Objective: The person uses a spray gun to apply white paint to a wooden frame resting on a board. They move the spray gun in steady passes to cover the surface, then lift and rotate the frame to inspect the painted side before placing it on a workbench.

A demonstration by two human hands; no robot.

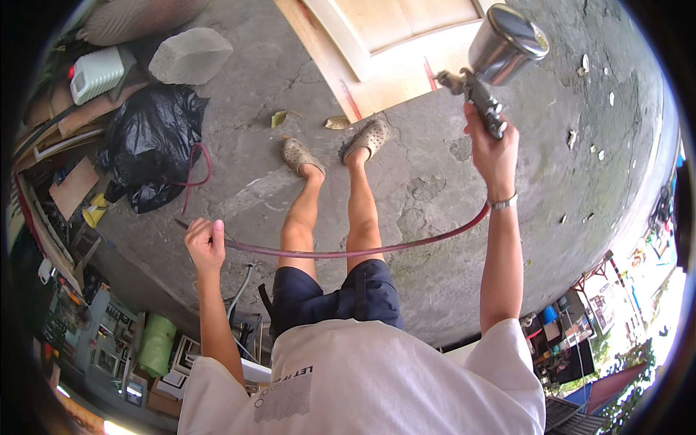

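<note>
My right hand (491,156) is closed on the handle of a metal spray gun (478,98) with a silver cup (507,43) on top, held up near the corner of a pale wooden panel (348,65). A red hose (348,253) runs in a curve from by my right wrist across my legs to my left hand (206,245), which is closed on it at the lower left. The panel has a raised frame and reddish marks near its edge, and lies beyond my feet in clogs.
Along the left lie a black plastic bag (152,145) with a loop of hose, a pale block (190,56), a white jug (98,76) and cardboard scraps (72,188). A green roll (156,341) and clutter stand lower left, more items lower right. Cracked concrete with dry leaves surrounds my feet.
</note>
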